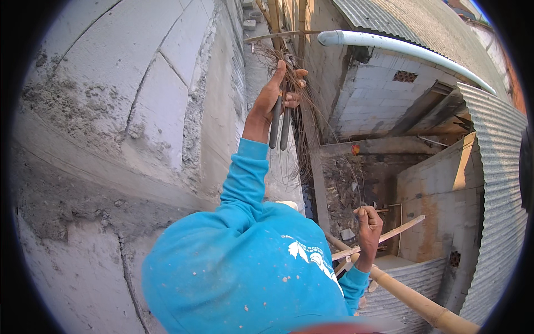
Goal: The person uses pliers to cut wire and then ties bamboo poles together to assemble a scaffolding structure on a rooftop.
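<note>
My left hand, reaching out ahead, is closed around a tangled bundle of thin brown tie wire. The same hand also grips pincers, whose two dark grey handles point back toward me; their jaws are hidden among the fingers and wire. Loose strands fan out from the bundle to the right and downward. Lower on the right, my right hand is closed in a pinch. A thin strand of wire curves down to its fingertips. Both forearms are in blue sleeves.
A rough block wall with grey mortar rises close on my left. Bamboo poles cross below my right hand. Far down lies a rubble-strewn yard. A pale pipe and corrugated roofing are on the right.
</note>
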`<state>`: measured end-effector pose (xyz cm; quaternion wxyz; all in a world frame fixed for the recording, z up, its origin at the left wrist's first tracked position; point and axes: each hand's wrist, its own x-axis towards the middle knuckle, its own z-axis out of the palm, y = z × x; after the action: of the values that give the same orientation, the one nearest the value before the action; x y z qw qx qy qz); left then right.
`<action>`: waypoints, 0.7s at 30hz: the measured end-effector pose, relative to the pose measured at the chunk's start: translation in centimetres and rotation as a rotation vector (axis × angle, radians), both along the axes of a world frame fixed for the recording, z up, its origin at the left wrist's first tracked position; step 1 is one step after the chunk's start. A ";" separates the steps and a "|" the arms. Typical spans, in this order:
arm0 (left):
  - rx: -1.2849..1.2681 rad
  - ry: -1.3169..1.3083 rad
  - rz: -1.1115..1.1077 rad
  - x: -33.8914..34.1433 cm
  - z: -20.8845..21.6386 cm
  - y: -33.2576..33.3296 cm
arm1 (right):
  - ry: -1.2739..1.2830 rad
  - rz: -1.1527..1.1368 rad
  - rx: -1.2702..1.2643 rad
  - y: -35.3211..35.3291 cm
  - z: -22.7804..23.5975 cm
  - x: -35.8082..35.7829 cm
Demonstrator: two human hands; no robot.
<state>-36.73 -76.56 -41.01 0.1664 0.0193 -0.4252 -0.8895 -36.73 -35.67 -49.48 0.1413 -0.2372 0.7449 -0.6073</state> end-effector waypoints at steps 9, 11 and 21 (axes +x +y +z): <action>-0.086 -0.218 0.061 0.7 -1.6 0.6 | -0.077 -0.250 -0.058 1.8 1.8 0.5; -0.094 -0.198 0.031 0.7 -1.8 1.4 | -0.063 -0.291 -0.092 1.7 2.0 0.2; 0.122 0.186 -0.042 1.5 -1.5 2.8 | -0.392 -0.309 -0.260 1.3 0.8 -0.5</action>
<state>-35.23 -73.73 -42.52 0.1852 -0.0623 -0.3534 -0.9148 -37.25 -34.42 -48.70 0.1567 -0.0149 0.6466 -0.7464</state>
